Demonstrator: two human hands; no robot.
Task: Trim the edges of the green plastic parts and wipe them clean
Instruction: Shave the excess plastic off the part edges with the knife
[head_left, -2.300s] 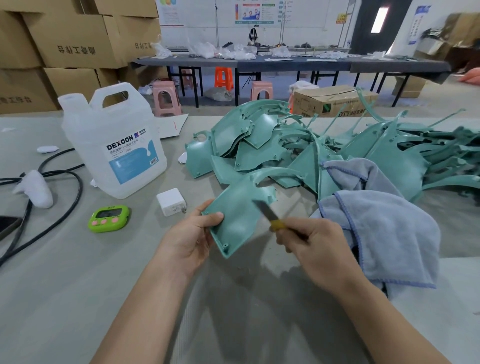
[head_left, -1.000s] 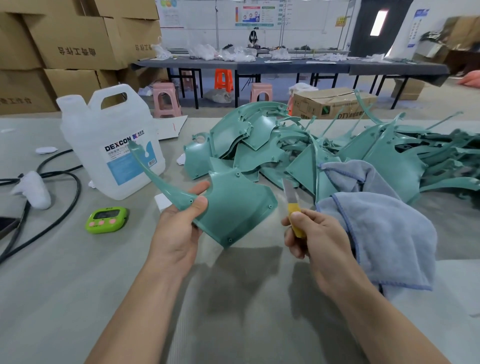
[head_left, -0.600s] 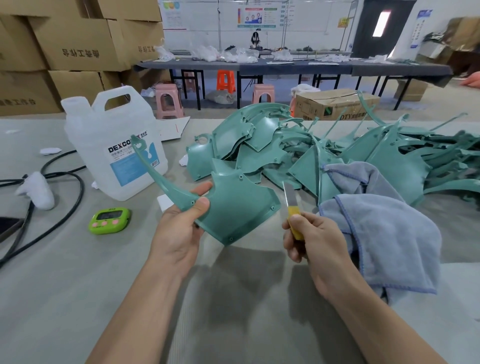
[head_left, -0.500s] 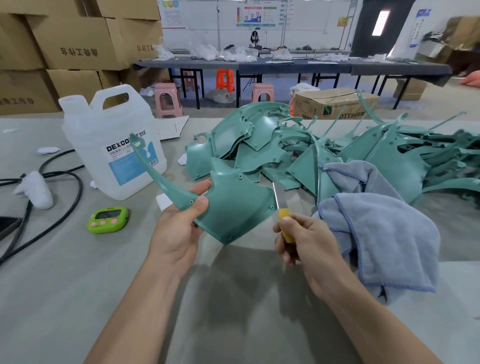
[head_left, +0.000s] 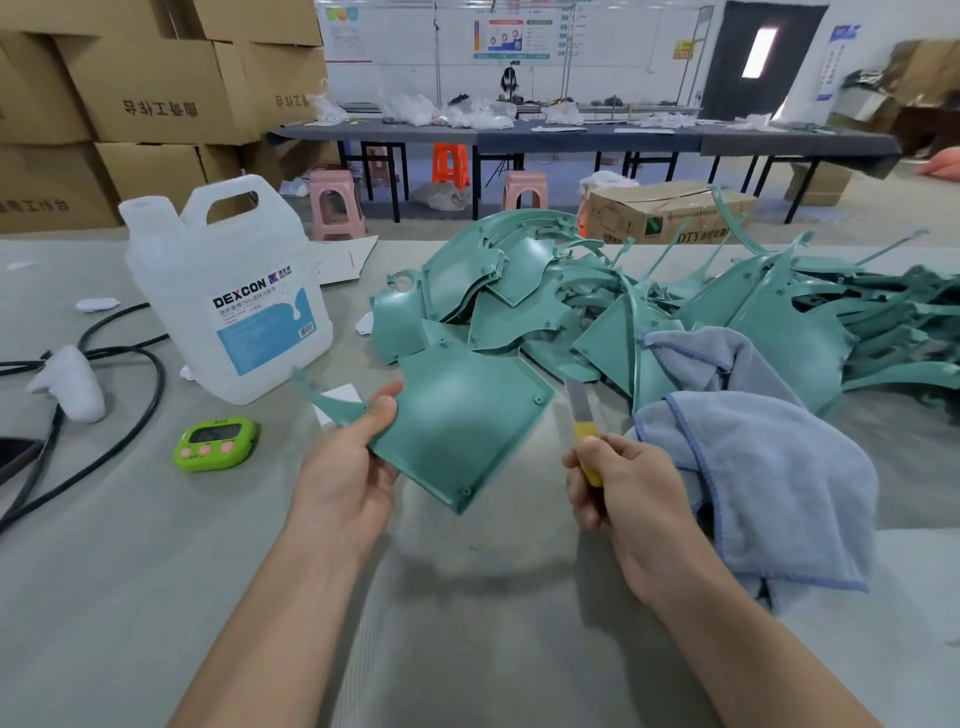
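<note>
Left fingers: the left hand (head_left: 345, 467) is seen clamped on a green plastic part (head_left: 462, 426), with the thumb pressed on its face and the other fingers hidden behind it.
Held part: a curved panel with a thin arm on its left is held off the grey table (head_left: 156, 571), to the right of the DEXCON jug (head_left: 228, 301) and nearer the camera.
Right fingers: the right hand (head_left: 628, 493) is curled tight around the yellow handle of a utility knife (head_left: 583, 415), further right of the jug than the part.
Knife: the blade is pointed upward and is held just beside the panel's right corner, with a narrow gap seen between them.
Towel: a blue-grey towel (head_left: 769, 467) is heaped far right of the jug, behind the right hand.
Pile: loose green parts (head_left: 571, 301) are stacked to the right of the jug, and the towel's top edge is laid against them.
Timer: a lime-green timer (head_left: 215, 444) is laid flat in front of the jug.
White block: a small white block (head_left: 343, 397) is partly hidden behind the part's arm, just right of the jug's base.
Cable: a black cable (head_left: 130, 410) is looped left of the jug.
Boxes: cardboard cartons (head_left: 156, 93) are stacked behind the jug.
</note>
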